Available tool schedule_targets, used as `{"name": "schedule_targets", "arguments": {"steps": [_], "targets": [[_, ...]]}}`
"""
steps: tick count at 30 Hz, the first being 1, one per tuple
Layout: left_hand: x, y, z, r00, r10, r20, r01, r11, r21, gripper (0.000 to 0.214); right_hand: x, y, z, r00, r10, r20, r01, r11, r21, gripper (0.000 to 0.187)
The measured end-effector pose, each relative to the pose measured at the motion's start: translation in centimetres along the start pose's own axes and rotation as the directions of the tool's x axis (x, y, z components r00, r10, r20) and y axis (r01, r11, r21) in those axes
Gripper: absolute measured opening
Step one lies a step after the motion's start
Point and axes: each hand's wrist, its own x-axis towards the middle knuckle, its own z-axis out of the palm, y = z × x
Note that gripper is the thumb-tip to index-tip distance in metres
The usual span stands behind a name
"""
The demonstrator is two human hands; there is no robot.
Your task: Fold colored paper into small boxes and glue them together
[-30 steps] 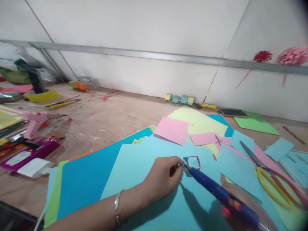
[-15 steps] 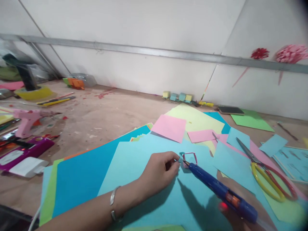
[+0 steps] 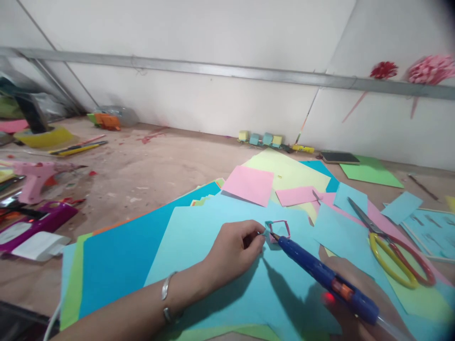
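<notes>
My left hand [image 3: 234, 248], with a silver bangle [image 3: 165, 286] at the wrist, pinches the edge of a small teal paper piece [image 3: 268, 228]. Joined to or touching that piece is a little square frame with thin pink sides [image 3: 287, 229]; which of the two I cannot tell. From the right, my right hand [image 3: 359, 289] is wrapped round a blue hot glue pen [image 3: 309, 263] with an orange button and a red glow beside it. A clear stick protrudes from its rear. The pen's tip meets the teal piece or lies right beside it. Light blue paper [image 3: 199, 237] lies beneath.
Scissors [image 3: 387, 241] with yellow and red handles rest on paper pieces at right. A phone [image 3: 340, 157] lies on green paper behind. At left are a pink glue gun [image 3: 33, 177], a purple device [image 3: 39, 222] and a tape roll [image 3: 44, 137]. Small paper blocks [image 3: 254, 139] stand by the wall.
The view has shifted slightly. Both hands keep nearly the same pose, and the glue pen's tip stays at the teal piece.
</notes>
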Motion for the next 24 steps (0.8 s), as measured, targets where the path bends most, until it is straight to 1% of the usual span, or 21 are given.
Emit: {"name": "schedule_targets", "arguments": {"steps": [3,5,8,10,13,16,20,24], "targets": [[-0.01,0.12,0.01,1.000,0.013,0.004,-0.013,1.000,0.011,0.016,-0.07,-0.12,0.33,1.000,0.013,-0.006,-0.013,1.000,0.008,0.045],[0.04,0.20,-0.02,1.000,0.014,0.001,-0.014,1.000,0.009,0.016,-0.15,-0.04,0.45,1.000,0.013,-0.016,-0.013,1.000,-0.001,0.043],[0.11,0.21,-0.08,1.000,-0.009,0.003,0.009,0.999,-0.031,0.015,-0.20,0.11,0.40,1.000,0.002,-0.021,-0.002,1.000,-0.001,0.039],[0.11,0.16,-0.09,1.000,-0.019,0.006,0.019,0.999,-0.049,0.015,-0.14,0.05,0.33,1.000,0.008,-0.008,-0.008,1.000,0.019,0.040],[0.04,0.15,-0.07,1.000,0.010,0.015,-0.010,1.000,0.003,0.015,0.03,-0.29,0.24,0.999,0.047,0.027,-0.048,0.998,0.041,0.047],[-0.02,0.30,-0.11,0.999,0.040,0.016,-0.041,0.997,0.064,0.015,0.18,-0.55,0.05,0.997,0.072,0.022,-0.072,0.997,0.026,0.049],[-0.02,0.56,-0.26,0.998,0.057,0.002,-0.057,0.997,0.056,0.015,0.21,-0.50,-0.11,0.998,0.056,0.007,-0.056,0.998,0.036,0.047],[0.03,0.68,-0.45,0.998,0.056,-0.007,-0.055,0.996,0.063,0.015,0.03,-0.42,0.30,0.999,0.048,-0.013,-0.048,0.999,0.026,0.047]]}}
